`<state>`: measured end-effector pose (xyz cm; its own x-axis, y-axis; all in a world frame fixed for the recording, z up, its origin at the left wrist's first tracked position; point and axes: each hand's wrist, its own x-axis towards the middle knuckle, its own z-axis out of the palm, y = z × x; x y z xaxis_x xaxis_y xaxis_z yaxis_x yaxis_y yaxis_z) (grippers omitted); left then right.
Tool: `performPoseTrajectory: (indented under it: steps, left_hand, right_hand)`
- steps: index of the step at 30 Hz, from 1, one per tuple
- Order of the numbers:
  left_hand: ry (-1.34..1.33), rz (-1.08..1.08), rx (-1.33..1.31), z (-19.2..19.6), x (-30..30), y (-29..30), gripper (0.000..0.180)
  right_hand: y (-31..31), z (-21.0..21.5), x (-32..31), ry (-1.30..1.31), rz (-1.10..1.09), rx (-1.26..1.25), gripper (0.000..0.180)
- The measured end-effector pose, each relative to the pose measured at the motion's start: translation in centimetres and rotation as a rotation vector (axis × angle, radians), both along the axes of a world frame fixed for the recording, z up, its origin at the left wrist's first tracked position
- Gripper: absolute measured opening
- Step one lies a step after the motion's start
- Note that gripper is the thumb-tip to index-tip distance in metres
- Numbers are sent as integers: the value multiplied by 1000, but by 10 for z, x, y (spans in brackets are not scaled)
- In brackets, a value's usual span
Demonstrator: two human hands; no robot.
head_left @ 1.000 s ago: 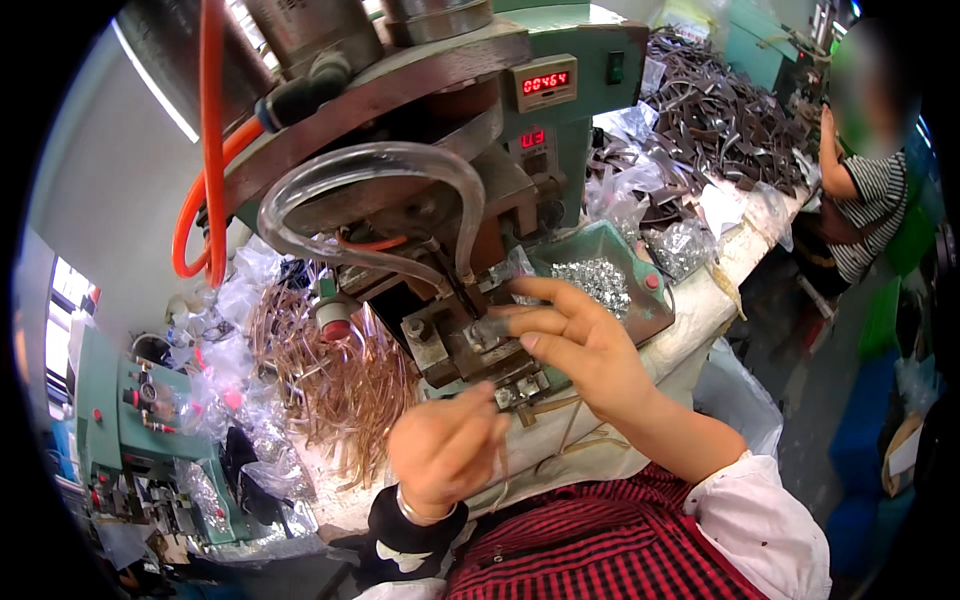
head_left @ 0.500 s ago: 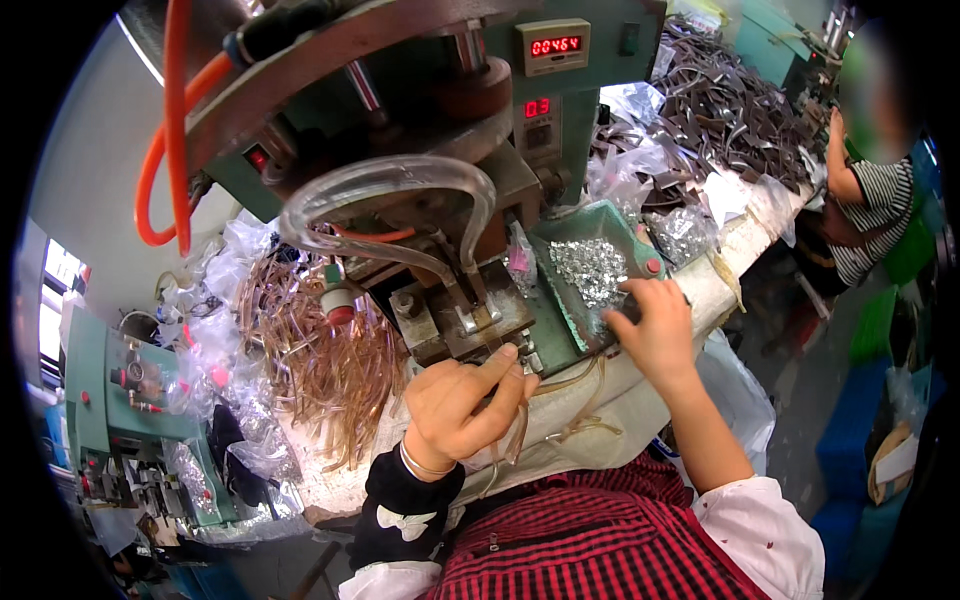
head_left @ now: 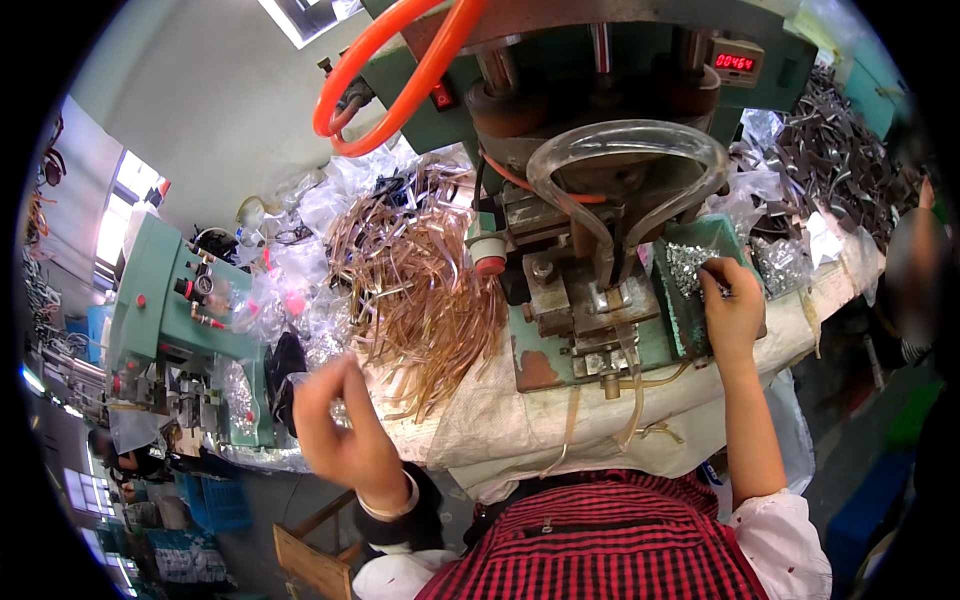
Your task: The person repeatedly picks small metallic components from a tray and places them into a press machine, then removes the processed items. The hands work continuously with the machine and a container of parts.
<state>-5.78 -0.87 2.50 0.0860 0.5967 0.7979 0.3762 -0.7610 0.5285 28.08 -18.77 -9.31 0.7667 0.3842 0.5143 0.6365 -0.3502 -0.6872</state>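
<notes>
My right hand [head_left: 735, 305] reaches over a green tray [head_left: 728, 238], its fingertips bent together at a heap of small silver metal pieces [head_left: 686, 266]. Whatever sits between those fingertips is hidden. My left hand [head_left: 348, 430] is raised left of the press, thumb and forefinger drawn together and somewhat blurred; nothing can be made out in it. A metal die block [head_left: 605, 330] sits under the green press, between my hands. From its front hangs a clear strip [head_left: 634, 385], touched by neither hand.
A pile of translucent brownish strips [head_left: 420, 290] lies left of the press, near clear plastic bags [head_left: 325, 210]. A second green machine [head_left: 180, 310] stands farther left. Dark strips [head_left: 830, 150] are heaped at the far right. An orange hose [head_left: 335, 85] loops overhead.
My left hand has left the front of the die block and moved left. My right hand has gone from the tray's edge into the metal pieces. The view has swung left.
</notes>
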Motion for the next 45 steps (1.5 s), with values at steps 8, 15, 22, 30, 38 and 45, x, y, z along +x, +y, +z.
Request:
performPoseTrajectory:
  steps: [8, 15, 22, 30, 38, 45]
  left_hand:
    - [781, 428, -184, -108, 14, 188, 40]
    - [573, 130, -404, -142, 22, 138, 26]
    - [125, -209, -552, -101, 39, 89, 20]
    - [-300, -806, -122, 23, 87, 1, 17]
    - [23, -712, 236, 8, 107, -11, 8]
    - [308, -776, 565, -31, 137, -38, 31]
  right_hand:
    - [0, 2, -9, 248, 3, 70, 9]
    - [-65, 13, -27, 158, -77, 104, 13]
    - [23, 77, -64, 234, 369, 358, 28]
    - [59, 76, -96, 808, 501, 649, 49]
    - [29, 104, -109, 651, 576, 457, 52]
    - [12, 50, -10, 293, 192, 445, 46]
